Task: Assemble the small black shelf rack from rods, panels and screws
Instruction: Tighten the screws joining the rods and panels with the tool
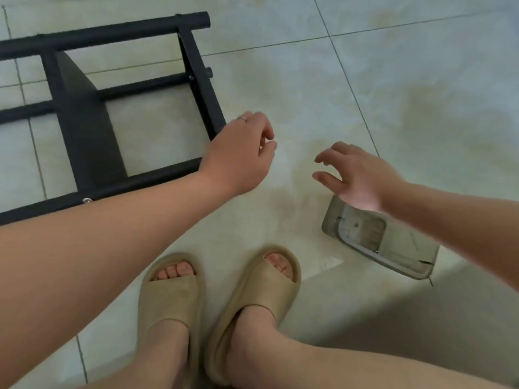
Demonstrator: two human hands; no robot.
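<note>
Left hand point(238, 155): back up, fingers curled loosely inward, thumb and fingertips near each other at the right side. Cannot tell whether something tiny is pinched there; nothing shows between them. A ring point(242, 118) on one finger. The hand hangs just off the near right corner of the rack, its wrist crossing over the rack's lower rod.

Right hand point(356, 178): open, palm turned left and down, fingers spread and apart, holding nothing. It hovers above the floor, with its heel over the far end of a clear plastic packet.

Between the two hands: bare tile, a gap of floor.

Black shelf rack point(118, 102): lying on its side on the floor, upper left of view, partly cut off by the left edge. Round rods run left to right; a flat side bar point(200, 82) slants down the right end and joins them. A solid black panel point(84, 119) stands across the middle of the frame. A silver screw head point(87, 200) sits on the lowest rod near the left forearm; a dark screw or knob point(208, 71) sticks out of the side bar higher up.

Clear plastic packet point(379, 242): flat on the floor at right, under the right wrist, with printed card or paper inside; contents too blurred to read.

Near edge: two feet in tan slide sandals point(174, 299), side by side, toes pointing toward the hands.

Floor point(393, 94): pale glossy tiles with dark grout lines.
</note>
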